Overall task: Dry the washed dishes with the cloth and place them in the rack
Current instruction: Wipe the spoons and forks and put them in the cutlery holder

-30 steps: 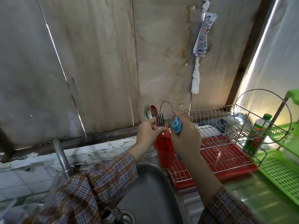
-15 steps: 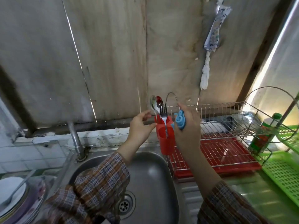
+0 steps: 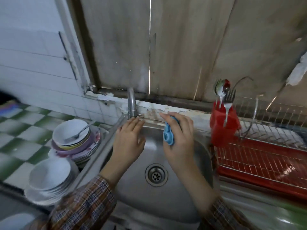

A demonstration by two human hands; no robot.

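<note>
A weathered plank wall (image 3: pixel 182 47) faces me, daylight showing through a slit (image 3: pixel 150 39) between its boards. White wall tiles (image 3: pixel 33 63) rise at my left, above the green-checked worktop (image 3: pixel 20 130).

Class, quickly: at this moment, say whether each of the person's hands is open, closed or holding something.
Left hand: open, fingers straight, holding nothing.
Right hand: closed round the blue cloth.
</note>
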